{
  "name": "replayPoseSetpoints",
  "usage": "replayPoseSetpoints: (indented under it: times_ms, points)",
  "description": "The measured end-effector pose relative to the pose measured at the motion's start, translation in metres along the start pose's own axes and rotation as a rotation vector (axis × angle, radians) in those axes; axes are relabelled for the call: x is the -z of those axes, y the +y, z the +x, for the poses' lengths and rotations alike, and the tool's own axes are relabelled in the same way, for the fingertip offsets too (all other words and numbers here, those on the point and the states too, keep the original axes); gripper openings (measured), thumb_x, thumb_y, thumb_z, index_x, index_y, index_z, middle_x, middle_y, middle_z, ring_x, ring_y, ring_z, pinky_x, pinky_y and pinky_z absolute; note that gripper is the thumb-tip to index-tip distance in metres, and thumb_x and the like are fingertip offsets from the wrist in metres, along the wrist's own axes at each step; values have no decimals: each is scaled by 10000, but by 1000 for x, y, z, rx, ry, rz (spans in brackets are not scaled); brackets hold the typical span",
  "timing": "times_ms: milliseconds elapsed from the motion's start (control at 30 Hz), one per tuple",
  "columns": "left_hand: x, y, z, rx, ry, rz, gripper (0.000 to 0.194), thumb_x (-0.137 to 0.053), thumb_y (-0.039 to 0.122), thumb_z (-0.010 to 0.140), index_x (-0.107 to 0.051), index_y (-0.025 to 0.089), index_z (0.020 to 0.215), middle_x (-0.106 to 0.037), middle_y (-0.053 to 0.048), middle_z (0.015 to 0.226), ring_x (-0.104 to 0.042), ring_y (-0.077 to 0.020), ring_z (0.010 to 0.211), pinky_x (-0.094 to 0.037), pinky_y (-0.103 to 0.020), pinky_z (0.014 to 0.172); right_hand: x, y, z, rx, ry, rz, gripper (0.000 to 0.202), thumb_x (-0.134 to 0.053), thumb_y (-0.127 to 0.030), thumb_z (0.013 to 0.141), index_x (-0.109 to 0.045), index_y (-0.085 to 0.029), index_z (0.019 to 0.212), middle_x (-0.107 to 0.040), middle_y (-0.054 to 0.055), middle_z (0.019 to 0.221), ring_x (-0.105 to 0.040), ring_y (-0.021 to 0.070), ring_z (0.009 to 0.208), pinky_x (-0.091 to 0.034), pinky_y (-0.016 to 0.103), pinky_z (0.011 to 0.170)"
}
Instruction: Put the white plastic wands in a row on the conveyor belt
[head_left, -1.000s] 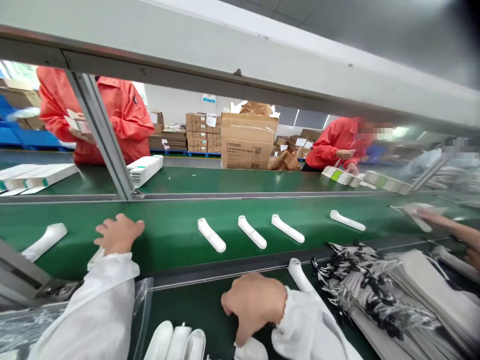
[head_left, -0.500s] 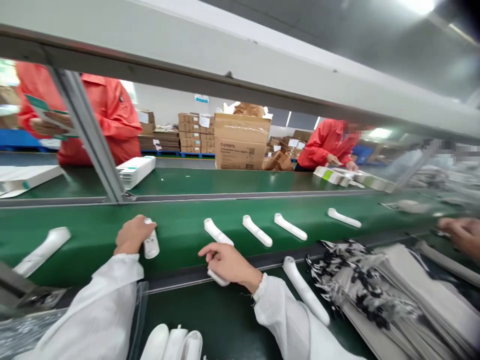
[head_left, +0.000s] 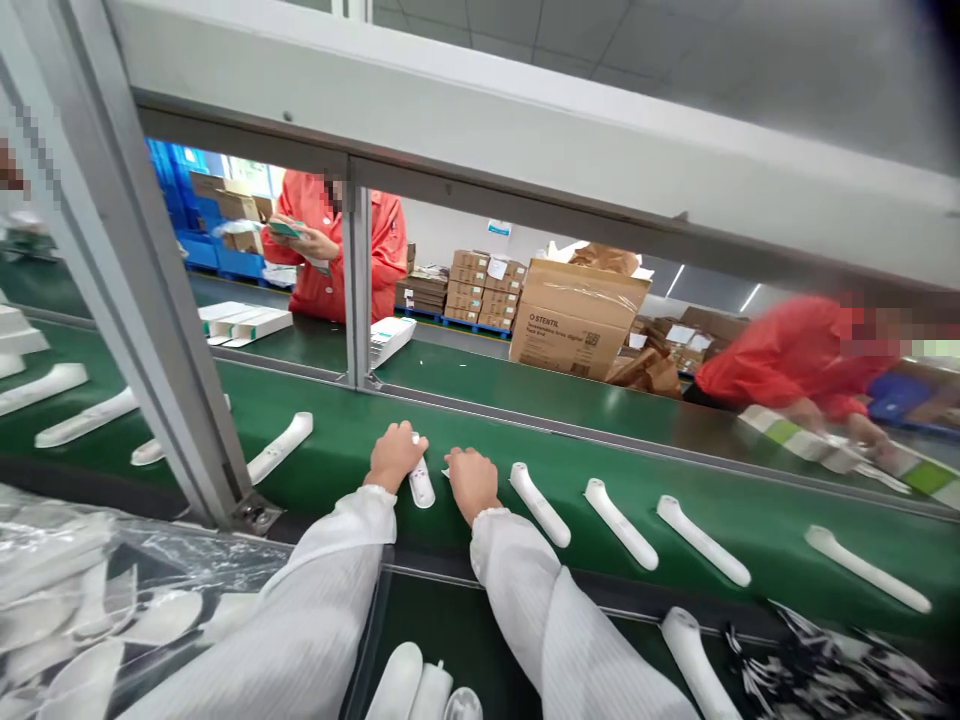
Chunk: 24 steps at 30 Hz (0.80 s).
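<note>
Head-cam view over a green conveyor belt running across mid-frame. Both hands, in white sleeves, rest on the belt near center, close together. Left hand has fingers curled over the top end of a white thermometer, which lies on the belt w/ its lower end poking out below the hand. Right hand sits just beside it to the right, fingers bent down on the belt; can't tell if it grips anything. More white thermometers lie in a row to the right, nearest one just beside the right hand, others well apart toward lower right. Another lies left of center, near a grey frame post. Upper center: cardboard box. Behind the belt, 2 people in red jackets, one at upper left center, one blurred at right.
</note>
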<state>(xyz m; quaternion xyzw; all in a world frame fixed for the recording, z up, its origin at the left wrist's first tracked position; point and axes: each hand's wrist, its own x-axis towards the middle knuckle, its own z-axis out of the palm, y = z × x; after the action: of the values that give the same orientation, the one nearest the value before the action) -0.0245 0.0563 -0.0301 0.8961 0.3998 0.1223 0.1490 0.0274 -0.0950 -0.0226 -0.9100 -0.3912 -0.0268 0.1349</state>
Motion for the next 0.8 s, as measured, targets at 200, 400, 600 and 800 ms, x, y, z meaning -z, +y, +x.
replayPoseSetpoints:
  times_ms: [200,400,600,800]
  points:
    - [-7,9,-7,-2,-14,-48,327,-433,394,915,-584,163,1092,-599,-165,1152,-641,-317,1027,-496,-385,846,-8,-7,-22,193,32,-48,488,-396,-464,1030,-514,-132,1368,-644,173,1164,-622,266,1088,-502,359,905]
    - [-12,20,-12,-13,-41,-84,332,-435,386,933,-569,149,1122,-587,-172,1157,-644,-307,1020,-493,-371,847,-1,3,-55,284,-18,-41,516,-416,-303,1011,-414,-71,1471,-628,194,1255,-569,309,1149,-473,418,982]
    - [-14,33,-15,-11,-78,-87,355,-432,387,944,-556,118,1140,-583,-194,1165,-634,-320,1047,-485,-380,865,4,11,-66,246,-81,-76,526,-446,-199,980,-380,-145,1499,-468,144,1492,-449,308,1348,-484,447,1004]
    - [-22,36,-9,-137,-116,-57,394,-420,442,951,-565,112,1110,-591,-193,1162,-626,-314,1058,-473,-371,882,5,26,-58,226,-126,4,519,-488,-218,979,-395,-158,1486,-499,120,1472,-424,275,1380,-426,435,1083]
